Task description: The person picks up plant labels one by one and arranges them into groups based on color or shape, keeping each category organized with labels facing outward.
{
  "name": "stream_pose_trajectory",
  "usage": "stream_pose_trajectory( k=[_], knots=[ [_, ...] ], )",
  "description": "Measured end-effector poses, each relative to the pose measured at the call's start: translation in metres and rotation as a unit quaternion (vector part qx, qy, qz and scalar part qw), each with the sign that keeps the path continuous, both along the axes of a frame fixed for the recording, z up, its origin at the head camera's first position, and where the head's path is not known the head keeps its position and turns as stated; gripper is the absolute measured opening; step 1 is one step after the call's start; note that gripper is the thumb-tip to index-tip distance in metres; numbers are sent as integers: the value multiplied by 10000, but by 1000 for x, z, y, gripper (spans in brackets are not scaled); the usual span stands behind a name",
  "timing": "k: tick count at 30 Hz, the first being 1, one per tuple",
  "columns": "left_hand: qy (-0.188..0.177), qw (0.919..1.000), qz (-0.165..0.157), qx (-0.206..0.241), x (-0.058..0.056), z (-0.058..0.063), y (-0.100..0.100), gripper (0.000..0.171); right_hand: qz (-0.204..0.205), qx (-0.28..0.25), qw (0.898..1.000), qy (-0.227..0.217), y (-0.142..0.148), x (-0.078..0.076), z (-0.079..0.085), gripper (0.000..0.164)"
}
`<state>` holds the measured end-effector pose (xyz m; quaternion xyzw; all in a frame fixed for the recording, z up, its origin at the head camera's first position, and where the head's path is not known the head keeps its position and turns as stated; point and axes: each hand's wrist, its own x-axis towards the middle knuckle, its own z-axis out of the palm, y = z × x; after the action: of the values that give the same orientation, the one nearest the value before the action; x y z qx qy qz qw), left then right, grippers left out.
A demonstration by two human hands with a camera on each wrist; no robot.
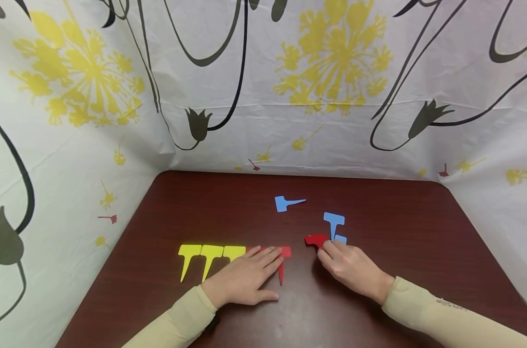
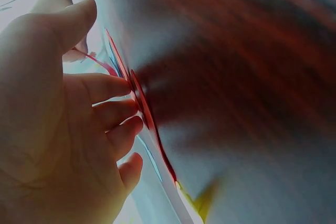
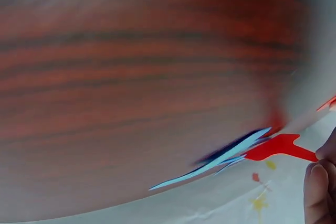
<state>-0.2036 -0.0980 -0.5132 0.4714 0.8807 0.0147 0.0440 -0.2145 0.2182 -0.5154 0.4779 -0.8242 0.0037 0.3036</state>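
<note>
While the spread left hand [image 1: 246,279] touches red tags [image 1: 286,252], the right hand [image 1: 352,268] pinches another tag [image 3: 275,147].

the head camera looks forward and down over the tabletop [image 1: 398,212], far enough back to take in the left hand [image 1: 248,278], the right hand [image 1: 354,270] and the sheet [image 1: 228,82] behind. the left wrist camera sits low and close, facing along the palm, the tabletop tilted steeply at right. the right wrist camera also looks from low down, its picture roughly upside down, fingertips [image 3: 317,184] at the right edge. it shares the held red tag [image 1: 316,240] with the head view.
</note>
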Motion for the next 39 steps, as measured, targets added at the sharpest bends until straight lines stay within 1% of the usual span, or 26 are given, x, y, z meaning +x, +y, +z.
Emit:
stream_pose_trajectory(
  k=[3, 7, 15, 20, 25, 33, 39],
  knots=[
    [-77, 10000, 15, 7, 0, 0, 0, 82, 27, 65, 10000, -50, -6, 3, -1, 43],
    [-149, 9999, 34, -9, -1, 0, 0, 82, 67, 145, 9998, -93, -12, 7, -3, 43],
    [-153, 9999, 23, 26, -1, 1, 0, 83, 186, 411, 9989, -159, -20, 14, -4, 50],
    [-139, 9999, 21, 41, -1, 0, 1, 82, 352, 425, 9985, -70, -26, 17, -6, 47],
    [-121, 9999, 19, 45, -2, -1, 0, 83, 527, 661, 9964, 39, -29, 21, -5, 47],
    [-122, 9999, 34, 25, -3, -1, -1, 82, 610, 804, 9949, 70, -33, 22, -7, 49],
    [-160, 9999, 39, 40, -2, 0, -1, 82, 693, 946, 9931, 71, -35, 25, -7, 47]
  ],
)
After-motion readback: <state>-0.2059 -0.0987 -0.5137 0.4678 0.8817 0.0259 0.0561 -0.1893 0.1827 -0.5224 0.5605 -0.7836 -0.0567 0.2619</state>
